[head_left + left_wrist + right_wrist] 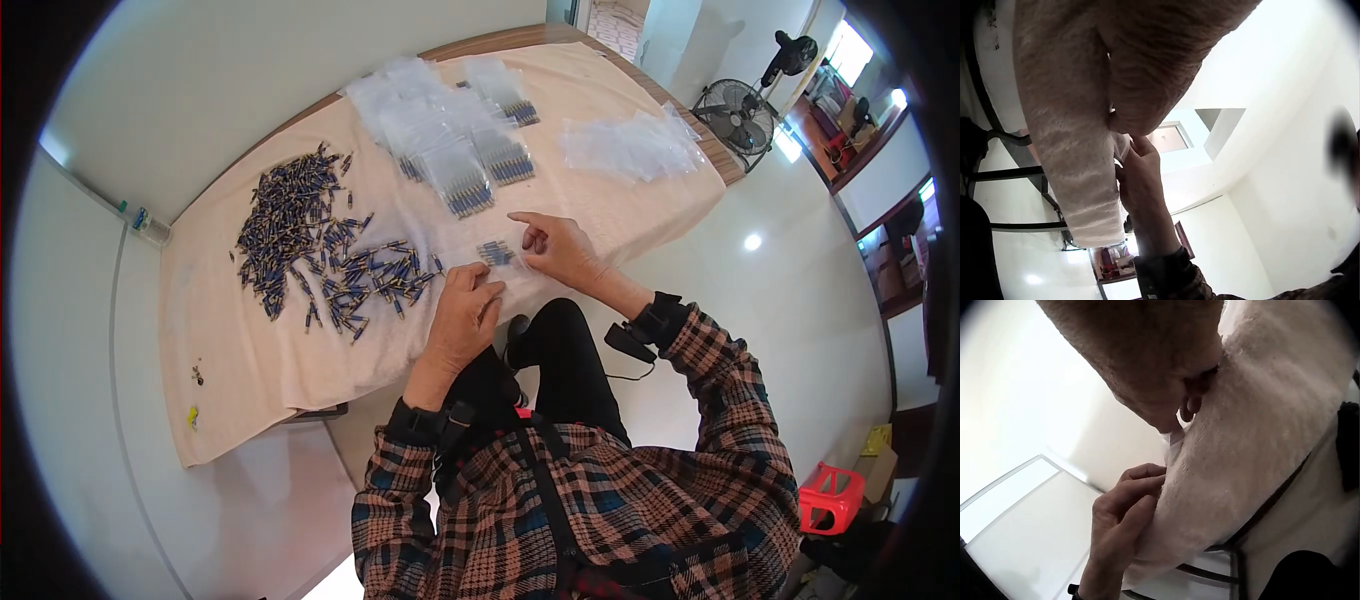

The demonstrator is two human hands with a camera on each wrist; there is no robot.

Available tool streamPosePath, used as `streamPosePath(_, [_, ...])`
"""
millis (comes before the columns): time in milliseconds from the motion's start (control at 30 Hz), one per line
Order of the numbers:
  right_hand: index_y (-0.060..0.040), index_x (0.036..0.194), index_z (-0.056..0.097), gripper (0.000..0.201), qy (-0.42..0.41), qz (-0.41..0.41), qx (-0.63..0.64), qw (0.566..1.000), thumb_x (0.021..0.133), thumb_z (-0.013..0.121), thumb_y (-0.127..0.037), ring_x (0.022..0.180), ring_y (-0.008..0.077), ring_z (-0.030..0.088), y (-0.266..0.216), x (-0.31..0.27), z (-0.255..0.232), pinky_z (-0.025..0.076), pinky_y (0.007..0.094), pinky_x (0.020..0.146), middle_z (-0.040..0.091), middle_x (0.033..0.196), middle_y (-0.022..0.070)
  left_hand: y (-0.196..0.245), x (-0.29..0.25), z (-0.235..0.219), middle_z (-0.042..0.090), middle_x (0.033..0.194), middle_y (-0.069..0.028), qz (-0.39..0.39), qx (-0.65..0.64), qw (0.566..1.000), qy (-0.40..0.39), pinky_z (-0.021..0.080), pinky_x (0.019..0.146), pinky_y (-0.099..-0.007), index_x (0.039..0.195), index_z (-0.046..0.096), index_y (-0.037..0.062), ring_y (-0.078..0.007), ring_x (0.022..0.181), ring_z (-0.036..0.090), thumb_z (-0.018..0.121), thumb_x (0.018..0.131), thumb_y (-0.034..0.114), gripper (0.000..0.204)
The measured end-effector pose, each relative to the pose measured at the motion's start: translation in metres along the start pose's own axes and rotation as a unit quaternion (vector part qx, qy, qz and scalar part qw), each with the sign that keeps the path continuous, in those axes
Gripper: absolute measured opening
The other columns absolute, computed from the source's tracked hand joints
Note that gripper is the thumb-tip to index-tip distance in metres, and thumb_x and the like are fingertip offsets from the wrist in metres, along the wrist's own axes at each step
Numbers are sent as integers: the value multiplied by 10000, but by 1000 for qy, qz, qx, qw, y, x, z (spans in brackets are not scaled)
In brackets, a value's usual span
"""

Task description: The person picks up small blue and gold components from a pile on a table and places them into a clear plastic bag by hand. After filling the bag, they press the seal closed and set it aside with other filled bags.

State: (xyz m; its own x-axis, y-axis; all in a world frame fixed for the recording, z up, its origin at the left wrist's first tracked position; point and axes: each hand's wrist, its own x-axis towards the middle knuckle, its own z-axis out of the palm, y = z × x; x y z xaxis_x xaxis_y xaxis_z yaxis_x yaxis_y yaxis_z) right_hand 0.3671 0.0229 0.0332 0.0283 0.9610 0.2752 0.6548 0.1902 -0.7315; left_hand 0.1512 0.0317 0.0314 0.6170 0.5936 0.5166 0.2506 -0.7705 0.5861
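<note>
A clear plastic bag (494,253) with a row of small blue rods in it lies on the cream cloth (400,345) between the two hands. My right hand (565,252) pinches the bag's right side, index finger stretched out and the other fingers curled. In the right wrist view a fold of its plastic (1174,447) rises at the fingertips. My left hand (465,318) rests at the bag's lower left edge, fingers lightly bent and thumb apart. Left of it spreads a big pile of loose blue rods (290,210) with brass-coloured ends, and a smaller heap (375,280).
Filled bags (465,180) overlap at the table's far side. Flat plastic bags (630,145) lie at the far right. A yellow scrap (193,417) is near the left corner. A floor fan (738,115) and a red stool (830,498) stand to the right.
</note>
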Motion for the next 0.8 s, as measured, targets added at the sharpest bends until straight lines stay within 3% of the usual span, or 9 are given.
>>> streamPosePath(433, [-66, 1224, 580, 548, 16, 0, -77, 997, 706, 750, -123, 580, 112, 531, -7, 0, 1, 463, 252, 578, 563, 640, 25, 2, -2, 2, 601, 1044, -151, 32, 20, 999, 6, 437, 884, -384, 938, 645, -11, -337, 1017, 542, 624, 732, -28, 207])
streamPosePath(700, [-51, 1198, 591, 461, -55, -34, 60, 996, 741, 647, -15, 597, 104, 531, -1, 1, -13, 464, 234, 586, 585, 704, 37, 2, -15, -4, 634, 989, -126, 79, 80, 991, 69, 453, 853, -391, 926, 646, 14, -325, 972, 566, 633, 732, -3, 195])
streamPosePath(767, [-43, 1126, 623, 377, 62, -18, 22, 998, 752, 644, -3, 619, 109, 554, -13, 1, -19, 462, 234, 587, 609, 743, 48, 5, -26, -12, 640, 934, -118, 72, 85, 989, 97, 459, 812, -391, 907, 642, 18, -321, 917, 578, 630, 729, -2, 180])
streamPosePath(800, [-43, 1126, 623, 377, 55, -23, 24, 998, 752, 644, -3, 619, 109, 554, -22, 2, -19, 462, 234, 587, 609, 743, 48, 7, -31, -15, 643, 906, -115, 70, 85, 988, 109, 462, 792, -391, 898, 640, 21, -319, 890, 584, 629, 728, -1, 172])
